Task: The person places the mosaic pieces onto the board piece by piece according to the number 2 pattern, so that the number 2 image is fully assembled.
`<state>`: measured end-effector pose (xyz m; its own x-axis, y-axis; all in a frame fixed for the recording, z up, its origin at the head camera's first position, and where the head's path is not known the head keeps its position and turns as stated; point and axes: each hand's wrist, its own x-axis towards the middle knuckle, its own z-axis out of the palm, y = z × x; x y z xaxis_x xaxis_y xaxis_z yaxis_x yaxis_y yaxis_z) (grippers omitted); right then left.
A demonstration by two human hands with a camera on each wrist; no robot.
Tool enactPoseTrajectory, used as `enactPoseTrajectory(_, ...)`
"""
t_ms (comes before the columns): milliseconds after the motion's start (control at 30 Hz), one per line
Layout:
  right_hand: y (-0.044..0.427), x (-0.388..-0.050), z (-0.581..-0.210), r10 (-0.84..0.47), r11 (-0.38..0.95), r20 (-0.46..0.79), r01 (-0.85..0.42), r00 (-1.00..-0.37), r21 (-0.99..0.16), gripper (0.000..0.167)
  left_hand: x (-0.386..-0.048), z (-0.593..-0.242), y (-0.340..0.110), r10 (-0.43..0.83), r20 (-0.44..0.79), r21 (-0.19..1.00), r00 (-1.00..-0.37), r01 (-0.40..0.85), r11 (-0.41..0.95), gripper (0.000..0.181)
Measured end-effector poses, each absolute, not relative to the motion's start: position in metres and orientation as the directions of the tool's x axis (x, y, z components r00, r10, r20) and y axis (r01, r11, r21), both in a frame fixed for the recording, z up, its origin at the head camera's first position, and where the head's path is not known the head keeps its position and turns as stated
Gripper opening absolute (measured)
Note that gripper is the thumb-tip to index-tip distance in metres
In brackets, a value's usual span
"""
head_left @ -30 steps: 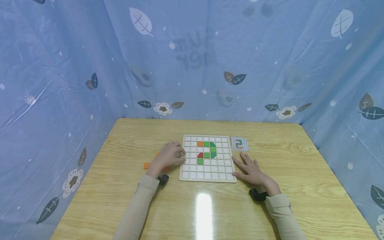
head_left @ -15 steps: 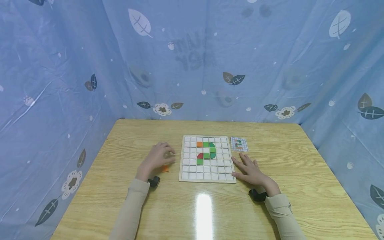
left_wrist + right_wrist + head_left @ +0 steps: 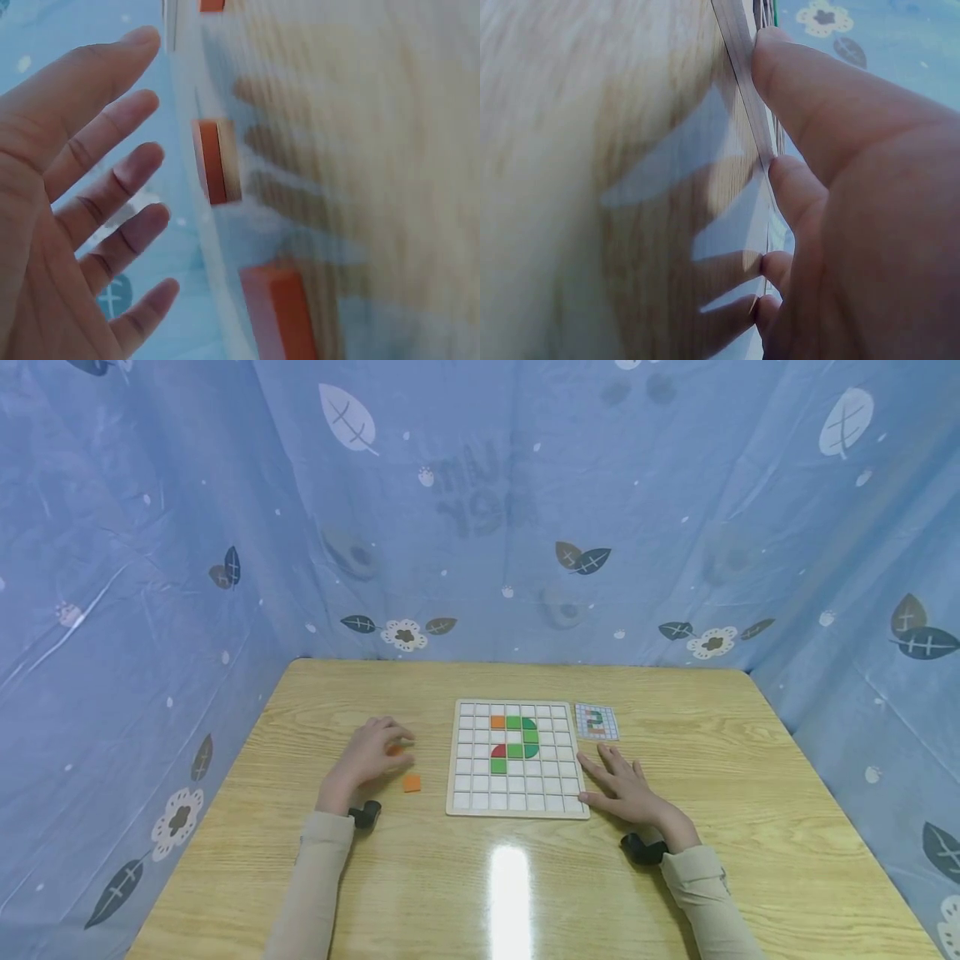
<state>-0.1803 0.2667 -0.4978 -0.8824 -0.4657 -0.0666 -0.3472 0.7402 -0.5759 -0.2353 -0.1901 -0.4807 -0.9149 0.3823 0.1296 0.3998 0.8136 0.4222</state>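
My left hand (image 3: 366, 756) hovers over the table left of the board, fingers loosely bent and holding nothing. An orange square tile (image 3: 394, 749) shows between its thumb and fingers, and another orange tile (image 3: 412, 783) lies just below. In the left wrist view, orange tiles (image 3: 211, 161) lie on the table apart from the fingertips. On the white grid board (image 3: 550, 783), green tiles (image 3: 498, 766), an orange tile (image 3: 498, 722), a red rounded tile (image 3: 498, 751) and dark green rounded tiles form a hooked shape. With fingers spread, my right hand (image 3: 632, 789) rests against the board's right edge.
A small card (image 3: 597, 722) printed with a coloured grid pattern lies at the board's upper right. The wooden table (image 3: 675, 710) is walled by a blue patterned curtain (image 3: 480, 527). A bright light reflection falls on the table before the board.
My left hand has moved left, away from the board's left edge to above the orange tiles, uncovering one. My right hand has stayed at the board's right edge.
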Motion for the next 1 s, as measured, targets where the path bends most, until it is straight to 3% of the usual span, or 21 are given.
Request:
enactPoseTrajectory(633, 0.267, -0.184, -0.501, -0.466, 0.748, -0.071, -0.350, -0.882, -0.564, 0.069, -0.232, -0.483, -0.216, 0.307, 0.006, 0.483, -0.952, 0.272, 0.832, 0.048)
enactPoseTrajectory(1000, 0.266, -0.181, -0.499, -0.461, 0.749, -0.076, -0.341, -0.884, -0.567, 0.068, -0.229, -0.484, -0.220, 0.297, -0.003, 0.512, -0.955, 0.253, 0.821, 0.035)
